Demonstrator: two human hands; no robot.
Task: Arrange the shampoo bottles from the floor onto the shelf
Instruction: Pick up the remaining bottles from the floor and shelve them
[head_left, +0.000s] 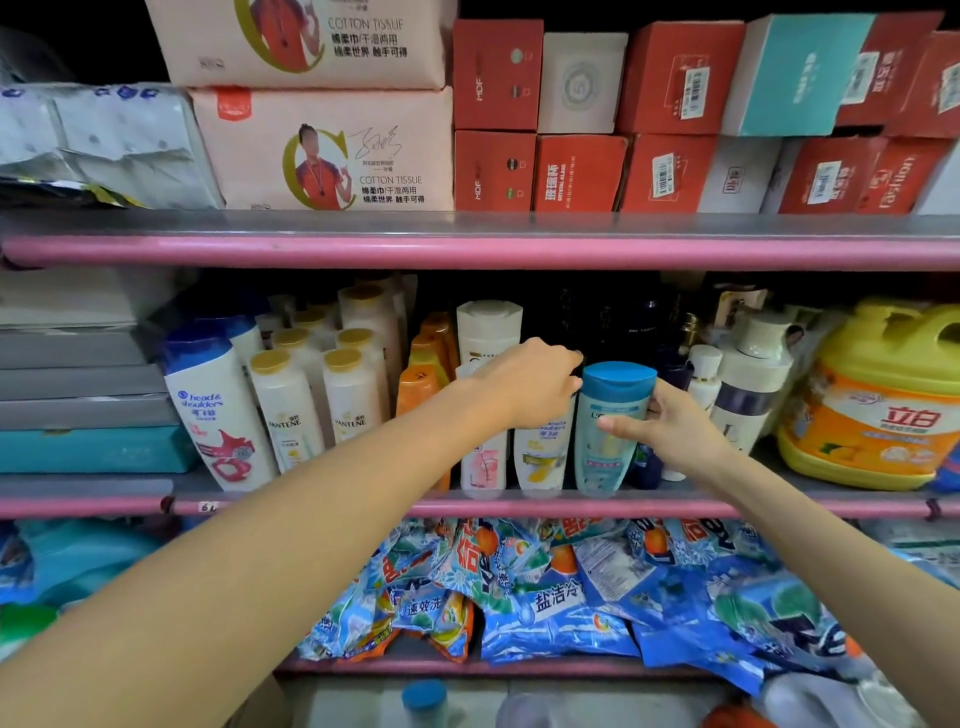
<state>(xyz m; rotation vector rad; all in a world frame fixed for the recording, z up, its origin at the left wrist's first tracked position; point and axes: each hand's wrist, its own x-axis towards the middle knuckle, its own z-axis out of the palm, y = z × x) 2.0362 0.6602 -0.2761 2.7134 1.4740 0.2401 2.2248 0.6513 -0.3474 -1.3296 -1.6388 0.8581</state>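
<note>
Here, on the middle shelf (519, 506), a Head & Shoulders bottle (215, 410) leans beside gold-capped Pantene bottles (317, 400). The left hand (530, 387) reaches over the front row, fingers curled down; whether its grip holds anything I cannot tell. Just right, a pale blue L'Oréal shampoo bottle (610, 431) stands upright at the shelf's front edge, the right hand (670, 426) closed around its side. A yellow detergent jug (878, 400) sits far right.

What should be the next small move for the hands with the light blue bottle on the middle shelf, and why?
Probably let go of the light blue bottle. It already stands upright on the middle shelf, at the front edge, in line with the white bottle on its left. The right hand grips its side, and the left hand is at its cap. Releasing gently should keep it standing.
</note>
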